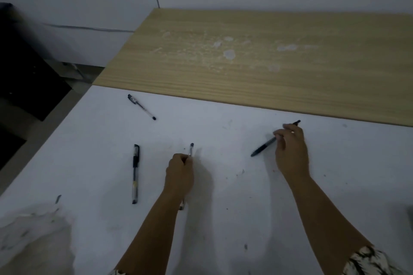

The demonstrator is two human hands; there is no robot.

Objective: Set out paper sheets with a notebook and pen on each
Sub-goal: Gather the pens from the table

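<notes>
Several black pens are on a white table [223, 207]. My left hand [180, 174] is closed on a clear pen [191, 148] whose black tip sticks out beyond the fingers. My right hand [290, 149] grips a dark pen [262, 147] that lies slanted, its far end showing past the knuckles. A capped black pen [135, 173] lies lengthwise to the left of my left hand. Another capped pen [141, 106] rests diagonally near the far left. No paper sheet or notebook is visible.
A light wooden tabletop [257, 58] with pale stains adjoins the white table's far edge. A dark cabinet-like object [24, 69] stands on the floor to the left. Grey walls rise behind. A blurred pale patch covers the near left corner.
</notes>
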